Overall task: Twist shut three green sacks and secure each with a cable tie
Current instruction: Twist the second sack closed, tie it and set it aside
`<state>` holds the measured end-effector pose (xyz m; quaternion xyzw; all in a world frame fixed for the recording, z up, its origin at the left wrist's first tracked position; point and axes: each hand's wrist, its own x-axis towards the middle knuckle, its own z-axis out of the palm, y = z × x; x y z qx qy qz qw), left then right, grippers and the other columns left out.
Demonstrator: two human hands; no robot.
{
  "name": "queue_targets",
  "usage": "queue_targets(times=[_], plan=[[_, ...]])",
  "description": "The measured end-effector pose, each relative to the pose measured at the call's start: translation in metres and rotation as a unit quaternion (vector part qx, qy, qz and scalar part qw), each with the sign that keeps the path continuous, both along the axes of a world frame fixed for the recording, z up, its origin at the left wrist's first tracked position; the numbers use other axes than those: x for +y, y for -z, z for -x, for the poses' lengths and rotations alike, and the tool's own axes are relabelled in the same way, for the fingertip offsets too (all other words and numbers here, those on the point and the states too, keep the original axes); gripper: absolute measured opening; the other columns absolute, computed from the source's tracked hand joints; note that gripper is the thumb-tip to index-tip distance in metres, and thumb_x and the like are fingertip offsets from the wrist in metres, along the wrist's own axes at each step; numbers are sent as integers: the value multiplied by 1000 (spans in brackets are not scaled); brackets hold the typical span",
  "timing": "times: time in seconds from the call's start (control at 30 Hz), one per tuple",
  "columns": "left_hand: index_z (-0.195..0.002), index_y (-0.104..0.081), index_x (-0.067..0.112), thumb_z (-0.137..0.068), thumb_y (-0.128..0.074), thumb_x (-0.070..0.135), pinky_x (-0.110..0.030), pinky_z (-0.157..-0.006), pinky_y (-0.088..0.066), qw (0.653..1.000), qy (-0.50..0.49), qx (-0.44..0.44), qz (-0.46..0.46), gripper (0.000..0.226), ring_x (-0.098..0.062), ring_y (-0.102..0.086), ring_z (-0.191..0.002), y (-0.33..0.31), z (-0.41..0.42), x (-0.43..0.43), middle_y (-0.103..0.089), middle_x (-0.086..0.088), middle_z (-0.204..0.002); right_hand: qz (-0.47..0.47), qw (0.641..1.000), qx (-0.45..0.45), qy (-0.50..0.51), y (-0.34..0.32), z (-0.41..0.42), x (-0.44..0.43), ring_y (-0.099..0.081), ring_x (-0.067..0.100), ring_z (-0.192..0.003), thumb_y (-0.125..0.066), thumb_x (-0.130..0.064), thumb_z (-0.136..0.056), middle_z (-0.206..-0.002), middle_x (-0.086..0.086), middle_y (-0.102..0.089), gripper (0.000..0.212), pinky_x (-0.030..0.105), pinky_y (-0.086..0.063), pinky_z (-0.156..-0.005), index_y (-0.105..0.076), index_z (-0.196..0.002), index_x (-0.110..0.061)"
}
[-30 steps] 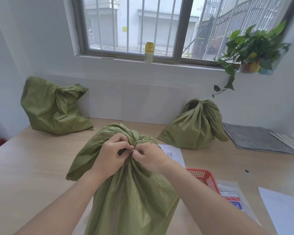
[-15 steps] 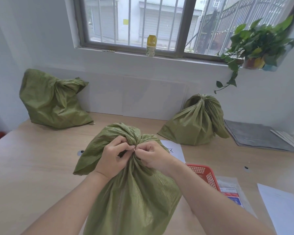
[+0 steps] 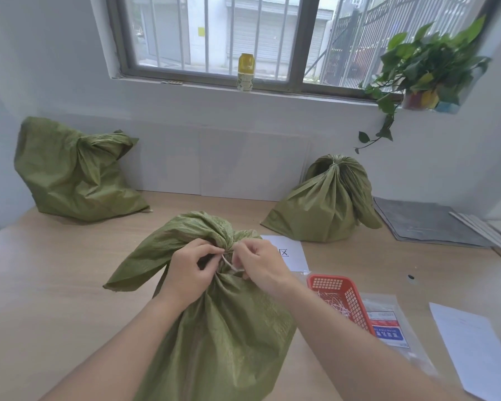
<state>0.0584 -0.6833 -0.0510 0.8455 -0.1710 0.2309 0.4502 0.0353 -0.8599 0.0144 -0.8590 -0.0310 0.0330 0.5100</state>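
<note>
Green sack (image 3: 220,328) is being steadied just left of the red basket (image 3: 340,296). At its neck, the white cable tie (image 3: 230,264) is being pinched by left hand (image 3: 190,267) and right hand (image 3: 262,266), tail slanting toward the right.

The green sack nearest me (image 3: 214,328) stands upright, its neck bunched and ringed by a pale cable tie (image 3: 229,263). A second sack (image 3: 70,175) slumps far left, neck twisted sideways. A third sack (image 3: 324,209) sits far right, neck cinched, mouth flopped over.
</note>
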Motion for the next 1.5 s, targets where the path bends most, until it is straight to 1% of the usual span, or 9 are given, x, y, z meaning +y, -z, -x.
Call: queue_targets(times=[0.1,0.3,0.4,0.5,0.7,0.83,1.07,1.27,1.5], plan=[[-98,-82,25,-96,-67,17,-26,-87,-54,988,-58,118,83,16,-1,-68,-95,-10,7,-3,-76,14,-96,-9,996,23,80,4,-6,1,-67,17,-93,-39,-42,-103,-98,-6,-74,44,37,-52,-87,-76,-91,-21],[-121,-74,29,-87,-36,59,-42,-119,-36,889,-44,318,325,59,-9,-59,-128,-21,13,0,-69,6,-132,15,998,43,50,-1,7,7,-61,21,-116,-24,-49,-111,-117,1,-69,63,35,-41,-89,-70,-126,-8],[-147,-53,32,-89,-30,68,-45,-123,-29,864,-73,363,340,72,-14,-46,-142,-25,19,6,-52,2,-153,42,998,37,7,-3,15,13,-62,32,-100,-25,-49,-111,-100,11,-70,64,37,-41,-81,-65,-99,0],[-155,-42,27,-99,-25,68,-46,-124,-26,843,-96,401,347,72,-18,-36,-149,-28,27,10,-42,1,-161,109,994,14,-19,9,15,21,-43,19,-73,-25,-48,-110,-68,-8,-41,52,40,-38,-80,-33,-67,-20],[-153,-45,23,-103,-20,66,-48,-120,-24,815,-110,444,355,70,-29,-34,-151,-28,45,13,-41,-7,-161,129,989,-7,-71,31,15,32,-37,14,-99,-19,-65,-101,-97,-10,-43,45,48,-35,-94,-33,-66,-41],[-150,-51,25,-102,-18,68,-52,-122,-20,826,-115,438,335,72,-31,-31,-152,-22,51,15,-42,-8,-161,96,994,8,-61,35,19,33,-50,15,-107,-20,-71,-99,-107,-11,-55,54,49,-39,-102,-55,-83,-34],[-148,-53,28,-104,-18,64,-44,-127,-14,862,-91,390,309,67,-18,-30,-152,-37,67,2,-42,-1,-161,-50,998,31,-1,25,31,29,-50,11,-88,-27,-57,-108,-84,-16,-48,43,43,-43,-103,-53,-90,-27],[-148,-52,33,-102,-18,67,-53,-127,-11,869,-103,373,308,66,-26,-25,-154,-51,96,-21,-38,-2,-163,-147,986,81,9,13,56,11,-48,13,-127,-24,-56,-109,-134,-8,-56,58,27,-30,-104,-50,-151,-24],[-147,-51,38,-102,-20,67,-54,-126,-17,879,-65,370,294,62,-30,-32,-151,-57,130,-58,-42,-1,-160,-187,977,89,55,14,91,-17,-47,14,-123,-22,-58,-109,-135,-5,-55,62,31,-33,-104,-52,-148,-20]])
